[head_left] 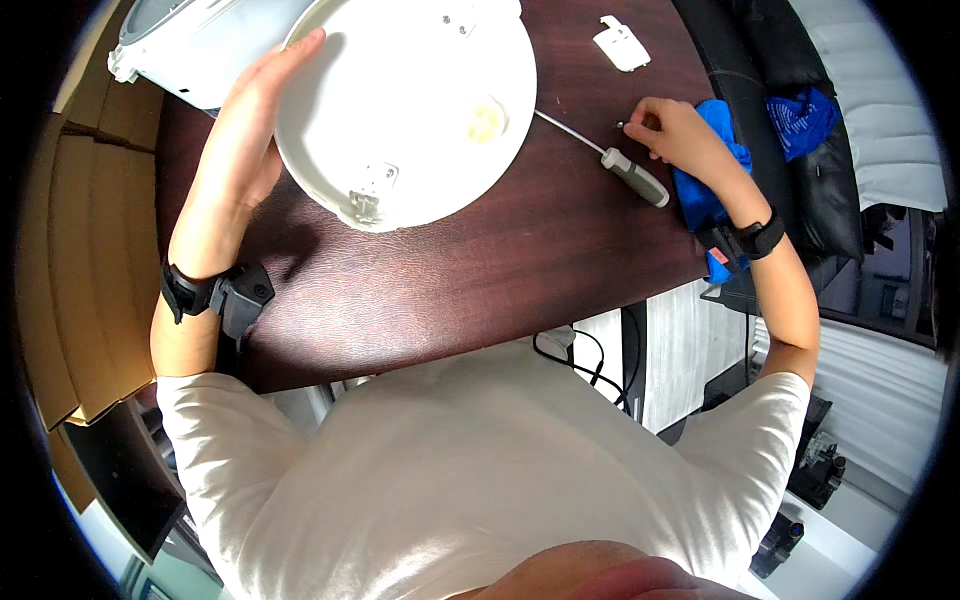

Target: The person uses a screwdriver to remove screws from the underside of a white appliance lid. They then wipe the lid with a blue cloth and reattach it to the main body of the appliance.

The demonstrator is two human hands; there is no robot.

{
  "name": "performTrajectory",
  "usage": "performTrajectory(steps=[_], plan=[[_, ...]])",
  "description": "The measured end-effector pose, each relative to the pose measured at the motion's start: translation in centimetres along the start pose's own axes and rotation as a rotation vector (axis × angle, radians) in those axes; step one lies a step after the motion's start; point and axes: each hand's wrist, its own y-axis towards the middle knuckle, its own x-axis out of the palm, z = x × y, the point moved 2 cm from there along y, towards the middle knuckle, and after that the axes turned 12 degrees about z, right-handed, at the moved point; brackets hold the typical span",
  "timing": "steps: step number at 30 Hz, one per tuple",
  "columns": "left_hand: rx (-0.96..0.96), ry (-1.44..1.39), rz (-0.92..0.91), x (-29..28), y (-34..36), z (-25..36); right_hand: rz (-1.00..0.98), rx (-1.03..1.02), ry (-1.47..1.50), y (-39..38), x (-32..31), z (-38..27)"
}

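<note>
A round white plastic cover (420,110), with metal fittings and a yellowish patch on its face, is tilted above the table. Along its left rim, my left hand (250,130) grips it, the fingers partly behind the edge. My right hand (672,135) is over the table's right side, thumb and fingers closed in a pinch. At its fingertips shows a tiny metallic piece, looking like a screw (620,125). Just below that hand lies a screwdriver (635,177) with a grey-and-white handle, its shaft pointing toward the cover.
A small white plastic part (622,45) lies at the far right of the dark wooden table (430,290). Blue cloth (700,200) is under my right wrist. A white appliance body (200,50) stands far left, beside cardboard boxes (100,270). A black sofa (830,190) borders the right.
</note>
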Motion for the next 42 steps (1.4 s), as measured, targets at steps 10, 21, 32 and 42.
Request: performTrajectory(steps=[10,21,32,42], plan=[[-0.005,-0.020,-0.071,-0.1,0.6,-0.4,0.040,-0.233,-0.219,0.4,-0.2,-1.0],[-0.126,-0.227,-0.189,0.2,0.8,0.1,0.054,-0.618,0.390,-3.2,1.2,-19.7],[0.008,-0.363,-0.321,0.3,-0.1,0.5,0.183,-0.661,0.432,-3.0,5.6,-21.4],[0.081,-0.394,-0.332,0.4,0.0,0.1,0.158,-0.465,0.551,-3.7,6.4,-21.3]])
